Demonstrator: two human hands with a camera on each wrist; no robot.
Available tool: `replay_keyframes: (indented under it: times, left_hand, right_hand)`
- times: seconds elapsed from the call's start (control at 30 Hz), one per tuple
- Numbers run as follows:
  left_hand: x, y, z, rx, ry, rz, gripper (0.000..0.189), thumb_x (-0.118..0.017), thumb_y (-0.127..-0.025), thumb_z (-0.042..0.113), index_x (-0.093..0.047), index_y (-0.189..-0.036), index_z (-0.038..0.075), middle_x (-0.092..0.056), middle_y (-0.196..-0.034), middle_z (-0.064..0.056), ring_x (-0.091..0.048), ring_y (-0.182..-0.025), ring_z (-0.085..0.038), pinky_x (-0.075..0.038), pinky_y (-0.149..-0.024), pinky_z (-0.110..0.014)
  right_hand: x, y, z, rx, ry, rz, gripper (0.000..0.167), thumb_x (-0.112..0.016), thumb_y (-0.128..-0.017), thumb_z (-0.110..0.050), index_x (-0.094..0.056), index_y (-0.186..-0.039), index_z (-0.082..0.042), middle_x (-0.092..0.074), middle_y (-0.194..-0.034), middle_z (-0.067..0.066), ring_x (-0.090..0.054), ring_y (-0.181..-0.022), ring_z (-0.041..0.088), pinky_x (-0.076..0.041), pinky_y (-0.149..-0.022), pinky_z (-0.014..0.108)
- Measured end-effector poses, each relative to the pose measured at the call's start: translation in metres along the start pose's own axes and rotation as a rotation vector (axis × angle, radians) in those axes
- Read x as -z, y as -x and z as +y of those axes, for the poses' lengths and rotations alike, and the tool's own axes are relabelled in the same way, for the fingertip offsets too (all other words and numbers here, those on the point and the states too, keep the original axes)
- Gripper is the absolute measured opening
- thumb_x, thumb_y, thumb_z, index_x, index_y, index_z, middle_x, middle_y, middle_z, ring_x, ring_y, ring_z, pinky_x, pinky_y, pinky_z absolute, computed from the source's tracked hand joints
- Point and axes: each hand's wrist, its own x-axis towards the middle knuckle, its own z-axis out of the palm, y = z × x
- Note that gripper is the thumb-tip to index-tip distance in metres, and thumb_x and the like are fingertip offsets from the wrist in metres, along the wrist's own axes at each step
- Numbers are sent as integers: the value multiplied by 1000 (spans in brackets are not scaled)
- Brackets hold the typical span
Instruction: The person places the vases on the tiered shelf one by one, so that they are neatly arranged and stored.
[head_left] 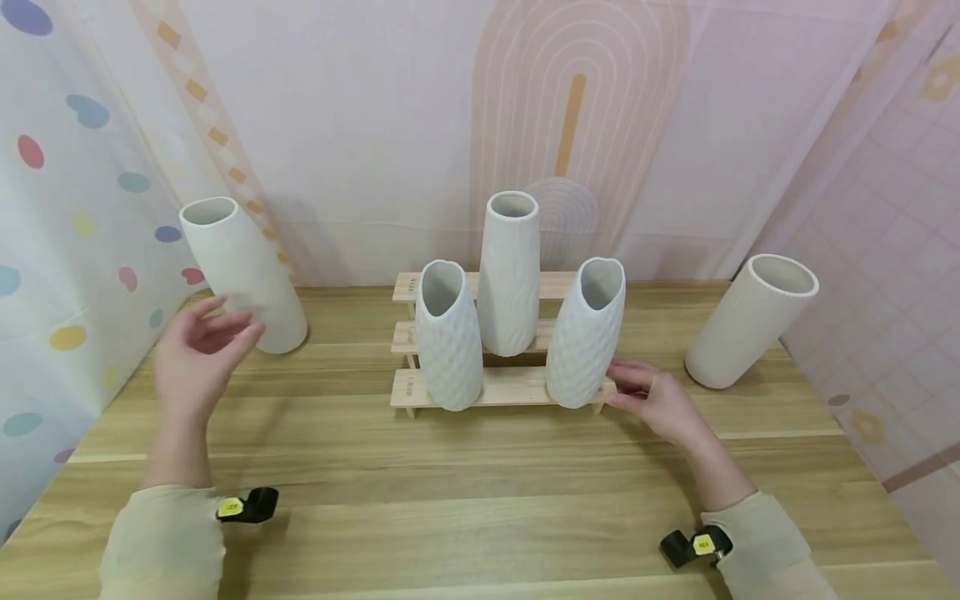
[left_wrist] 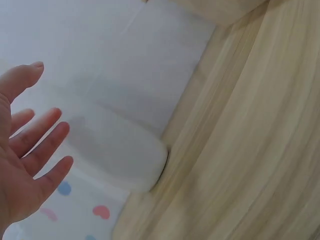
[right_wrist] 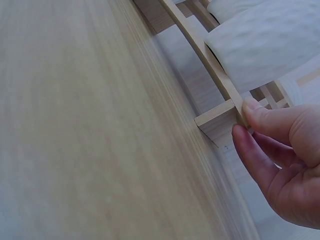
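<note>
A tiered wooden stand (head_left: pixel 513 385) carries three white vases. Two dimpled vases with notched rims are on its front step, the left vase (head_left: pixel 450 350) and the right vase (head_left: pixel 583 346); a taller round-rimmed vase (head_left: pixel 512 267) rises behind them. My right hand (head_left: pixel 652 402) pinches the right end of the front step, thumb (right_wrist: pixel 260 112) above and fingers below, beside the right dimpled vase. My left hand (head_left: pixel 198 354) is raised with fingers loosely spread, holding nothing. It is nearest to a smooth white vase (head_left: pixel 251 275) standing at the left.
Another white vase (head_left: pixel 750 325) with a round rim stands on the table at the right. The wood-grain table (head_left: pixel 450 517) ends against a patterned cloth backdrop (head_left: pixel 360 125), with more cloth along both sides.
</note>
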Motion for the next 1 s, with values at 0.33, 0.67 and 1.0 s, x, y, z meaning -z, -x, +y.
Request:
replay_keyframes:
  times: [0.33,0.67,1.0]
  left_hand:
    - [23,-22,-4,98,-91,22,88,-82,-83,17,-31,-154,27,-55,-127,11,-51,-119,-8,-42,-83,-7]
    - [18,-49,-2,102,-154,-114,100,-77,-87,32,-7,-159,34,-29,-158,-1,-29,-144,-18,-31,-114,-39]
    - [3,-57,-11,90,-82,-177,87,-77,-88,29,-22,-153,48,-31,-157,-2,-30,-141,-24,-26,-115,-53]
  right_hand:
    - [0,-1,2,1,4,-1,41,-73,-88,-1,-63,-126,8,-56,-133,26,-62,-107,35,-53,-84,27]
    - [-1,0,1,3,9,2,41,-74,-87,-1,-63,-126,8,-56,-133,26,-62,-108,36,-54,-85,33]
    - [1,0,1,-8,10,3,40,-74,-88,-2,-64,-126,7,-56,-134,25,-61,-107,35,-52,-82,25]
